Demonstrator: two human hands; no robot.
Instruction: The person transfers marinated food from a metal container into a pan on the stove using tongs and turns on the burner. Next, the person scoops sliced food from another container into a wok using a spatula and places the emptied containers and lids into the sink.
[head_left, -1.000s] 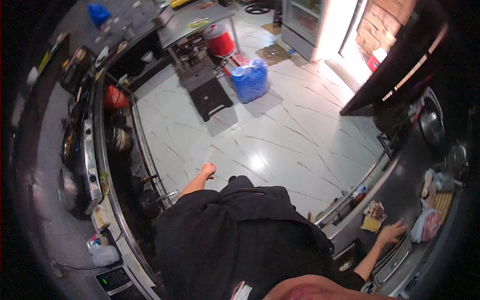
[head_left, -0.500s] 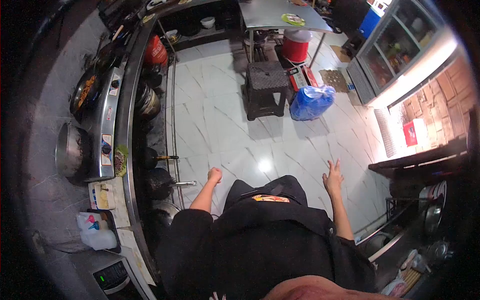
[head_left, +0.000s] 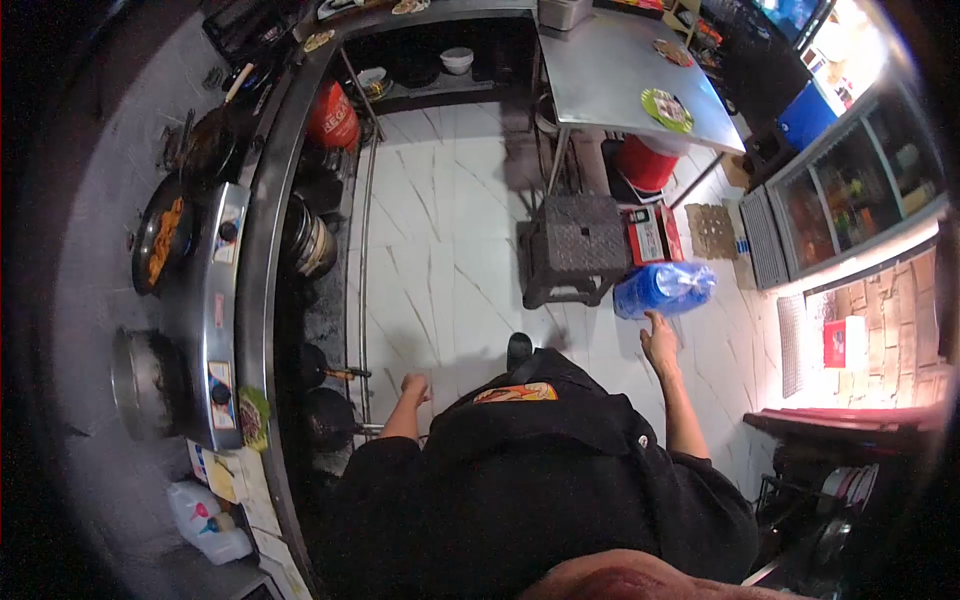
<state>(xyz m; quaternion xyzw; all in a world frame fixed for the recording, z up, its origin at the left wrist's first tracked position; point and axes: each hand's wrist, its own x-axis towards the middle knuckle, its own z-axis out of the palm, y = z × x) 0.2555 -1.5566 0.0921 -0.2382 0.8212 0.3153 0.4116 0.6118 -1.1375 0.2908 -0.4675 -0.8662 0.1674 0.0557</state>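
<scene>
Over the white tiled floor, my left hand [head_left: 415,387] hangs beside the cooking counter with its fingers curled closed; whether anything is inside cannot be made out. My right hand [head_left: 660,343] has its fingers extended, nothing in it, and appears just below a blue plastic-wrapped bundle [head_left: 655,290] on the floor. Left of that bundle stands a dark stool [head_left: 580,240]. A red and white box [head_left: 653,235] lies behind the bundle. On the left, a steel gas stove [head_left: 222,320] has a pan of orange-brown food [head_left: 162,240] beside it.
A steel table [head_left: 630,75] stands ahead, with a green plate [head_left: 667,110] on it and a red container [head_left: 645,165] below. A glass-door fridge [head_left: 850,190] is at the right. Pipes [head_left: 366,250] edge the left counter. A large pot [head_left: 148,382] sits at the left.
The view has turned and advanced toward the stool and steel table. My right hand has left the right-hand counter and now hangs over the floor. My left hand remains closed.
</scene>
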